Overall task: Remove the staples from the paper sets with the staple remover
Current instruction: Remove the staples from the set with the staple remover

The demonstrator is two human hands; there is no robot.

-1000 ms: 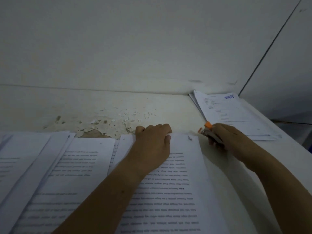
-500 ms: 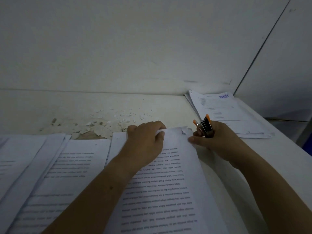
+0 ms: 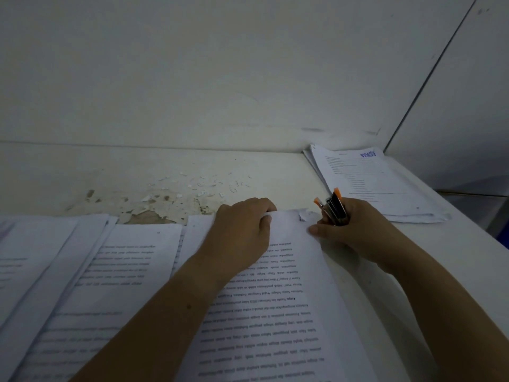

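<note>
the paper set (image 3: 275,312) lies at the near edge of the worktop (image 3: 289,172), its far end gripped by the left hand (image 3: 242,232), fingers curled over it, likely to steady the sheets. beside its torn far corner (image 3: 303,216) the right hand (image 3: 352,235) clutches the staple remover (image 3: 335,208) upright; beyond, loose staples (image 3: 237,187) lie scattered.
</note>
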